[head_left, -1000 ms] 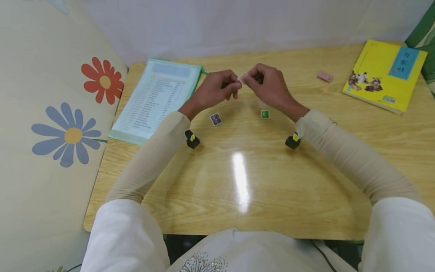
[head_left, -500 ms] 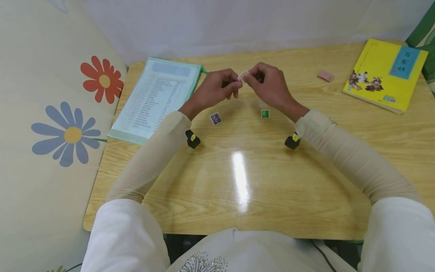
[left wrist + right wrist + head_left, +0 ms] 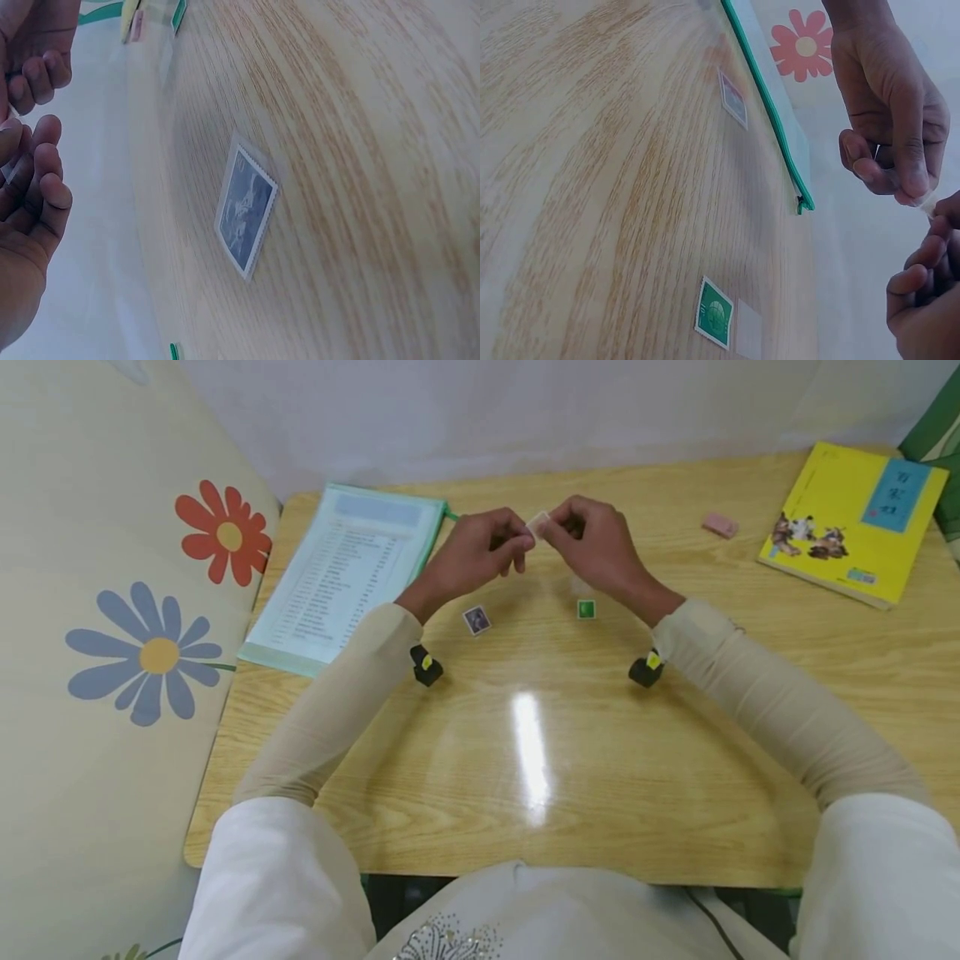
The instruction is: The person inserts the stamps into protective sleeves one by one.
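Note:
Above the table's far half, both hands meet fingertip to fingertip at a small, whitish, see-through square piece [image 3: 538,522]. My left hand [image 3: 472,553] pinches its left edge between thumb and forefinger. On the other side, my right hand [image 3: 596,545] pinches it too, its fingers covering part of it. Below the left hand lies a grey-purple postage stamp [image 3: 246,208] with perforated edges, inside a clear sleeve. A green postage stamp [image 3: 715,313] lies below the right hand, with a small clear sleeve [image 3: 748,330] flat beside it.
A pale green-edged booklet [image 3: 341,581] with a printed list lies at the table's left, partly under the left forearm. At the back right are a pink eraser-like block [image 3: 720,524] and a yellow book [image 3: 840,539]. A flowered wall panel [image 3: 150,777] borders the left side.
Hardly anything differs: both hands keep their pinch on the small see-through piece, with only a slight shift of the fingers.

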`<state>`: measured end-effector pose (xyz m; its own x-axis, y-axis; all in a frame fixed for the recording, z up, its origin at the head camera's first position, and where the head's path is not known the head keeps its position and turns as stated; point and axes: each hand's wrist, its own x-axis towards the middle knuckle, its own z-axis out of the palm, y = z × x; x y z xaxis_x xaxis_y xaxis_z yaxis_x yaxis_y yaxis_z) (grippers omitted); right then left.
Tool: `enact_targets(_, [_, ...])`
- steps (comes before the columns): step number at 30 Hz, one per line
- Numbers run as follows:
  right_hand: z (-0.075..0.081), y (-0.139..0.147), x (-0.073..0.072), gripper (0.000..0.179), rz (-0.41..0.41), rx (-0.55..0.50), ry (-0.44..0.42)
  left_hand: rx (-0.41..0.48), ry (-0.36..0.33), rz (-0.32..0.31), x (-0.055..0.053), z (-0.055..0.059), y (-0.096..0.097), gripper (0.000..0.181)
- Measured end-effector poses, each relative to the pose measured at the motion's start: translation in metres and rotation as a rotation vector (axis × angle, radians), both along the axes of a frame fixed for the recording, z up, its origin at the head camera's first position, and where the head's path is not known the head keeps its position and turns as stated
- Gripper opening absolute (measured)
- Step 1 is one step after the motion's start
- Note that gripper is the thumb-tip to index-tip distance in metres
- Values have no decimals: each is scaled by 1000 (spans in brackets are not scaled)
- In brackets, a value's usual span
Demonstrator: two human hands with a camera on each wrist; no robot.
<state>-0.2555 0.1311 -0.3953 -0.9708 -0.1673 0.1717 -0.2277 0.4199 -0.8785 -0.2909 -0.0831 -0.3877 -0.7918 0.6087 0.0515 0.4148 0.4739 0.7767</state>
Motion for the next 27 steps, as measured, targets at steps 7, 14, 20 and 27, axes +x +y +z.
enact_targets(7, [0,1,0,33,5,-25,-35,3,13,-3,0,0,0,28])
enact_targets(14, [-1,1,-2,30,17,-94,-76,7,2,1,0,0,1,30])
enact_targets(20, [-2,2,-3,31,12,-120,-107,3,-10,13,2,1,3,30])
enact_targets(27, [-2,0,-2,30,6,-125,-92,23,-28,22,15,16,7,24])
